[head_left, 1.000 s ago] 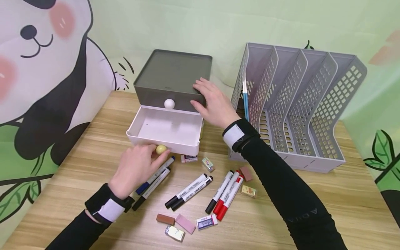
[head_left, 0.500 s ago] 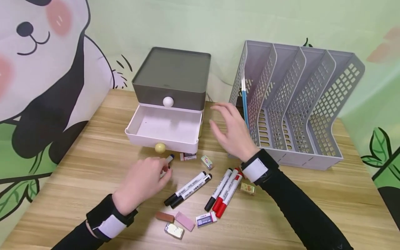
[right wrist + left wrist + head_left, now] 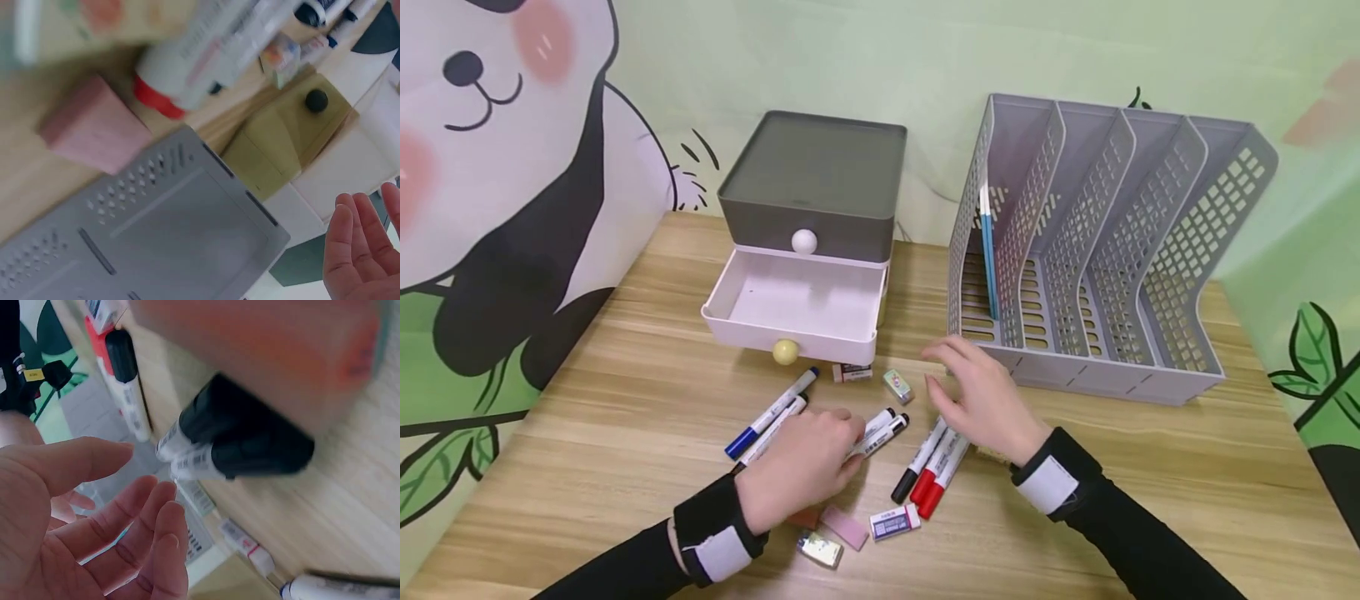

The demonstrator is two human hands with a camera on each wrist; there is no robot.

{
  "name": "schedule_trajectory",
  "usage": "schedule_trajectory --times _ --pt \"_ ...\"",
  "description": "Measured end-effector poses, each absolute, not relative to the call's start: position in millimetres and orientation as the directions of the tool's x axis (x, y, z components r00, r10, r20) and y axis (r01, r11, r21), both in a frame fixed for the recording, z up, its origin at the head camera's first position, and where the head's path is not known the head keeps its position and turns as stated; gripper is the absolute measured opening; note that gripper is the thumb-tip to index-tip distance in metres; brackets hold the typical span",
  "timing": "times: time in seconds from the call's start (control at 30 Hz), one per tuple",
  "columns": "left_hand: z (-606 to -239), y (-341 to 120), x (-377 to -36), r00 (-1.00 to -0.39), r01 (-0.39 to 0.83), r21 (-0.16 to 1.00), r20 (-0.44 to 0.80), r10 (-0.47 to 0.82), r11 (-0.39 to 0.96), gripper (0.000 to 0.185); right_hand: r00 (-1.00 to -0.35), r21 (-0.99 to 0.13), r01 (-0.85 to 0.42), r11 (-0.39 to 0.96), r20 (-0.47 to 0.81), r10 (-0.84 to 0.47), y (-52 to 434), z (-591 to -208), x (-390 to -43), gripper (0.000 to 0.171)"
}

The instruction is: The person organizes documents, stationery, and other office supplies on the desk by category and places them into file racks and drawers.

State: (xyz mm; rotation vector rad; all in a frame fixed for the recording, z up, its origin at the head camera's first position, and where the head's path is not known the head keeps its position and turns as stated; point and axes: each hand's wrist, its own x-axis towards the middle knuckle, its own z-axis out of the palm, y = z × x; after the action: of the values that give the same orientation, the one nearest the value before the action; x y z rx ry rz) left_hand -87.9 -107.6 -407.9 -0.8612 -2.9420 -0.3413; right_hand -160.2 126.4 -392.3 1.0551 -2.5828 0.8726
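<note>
My left hand [image 3: 808, 467] is over a pair of black-capped whiteboard markers [image 3: 883, 433], hiding their lower halves in the head view. In the left wrist view its thumb and fingers stand apart near the markers' black caps [image 3: 262, 444], with nothing between them. My right hand [image 3: 988, 404] hovers, fingers loosely bent and holding nothing, above a group of one black marker [image 3: 917, 462] and two red markers [image 3: 942, 479]. Left of my left hand lie a blue marker [image 3: 771, 414] and another black marker [image 3: 775, 429], partly covered by the hand.
A drawer box [image 3: 812, 167] stands behind, its white lower drawer [image 3: 737, 329] pulled out by its yellow knob side. A grey file rack [image 3: 1120, 375] stands at right. Erasers lie about: a pink one [image 3: 844, 527], a blue-and-white one [image 3: 895, 522] and a small patterned one [image 3: 897, 385].
My left hand has let go of the yellow knob and moved toward me and right, over the black markers. My right hand has left the box and come down over the red markers.
</note>
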Motion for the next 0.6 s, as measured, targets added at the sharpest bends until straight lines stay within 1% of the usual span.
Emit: schedule_trajectory --times 0.17,0.3,0.5,0.6 --pt "-412.6 -99.0 -89.4 -0.824 0.567 0.126 0.103 0.558 0.814 0.020 -0.722 -0.442 -0.691 0.572 0.371 -0.585 130.6 -400.8 -151.1 0.026" --pt "-414.2 -92.9 -89.7 -0.833 0.553 0.083 0.074 0.548 0.829 0.021 -0.720 -0.436 -0.693 0.574 0.379 -0.581 133.8 -406.4 -147.7 0.025" --pt "-415.5 -87.4 -89.3 -0.832 0.554 0.086 0.069 0.550 0.828 0.014 -0.732 -0.451 -0.681 0.577 0.384 -0.564 138.2 -410.5 -144.3 0.025" --pt "-414.8 -84.9 -88.8 -0.830 0.558 0.084 0.054 0.556 0.825 0.014 -0.737 -0.462 -0.674 0.576 0.375 -0.562 139.5 -411.9 -143.2 0.026"
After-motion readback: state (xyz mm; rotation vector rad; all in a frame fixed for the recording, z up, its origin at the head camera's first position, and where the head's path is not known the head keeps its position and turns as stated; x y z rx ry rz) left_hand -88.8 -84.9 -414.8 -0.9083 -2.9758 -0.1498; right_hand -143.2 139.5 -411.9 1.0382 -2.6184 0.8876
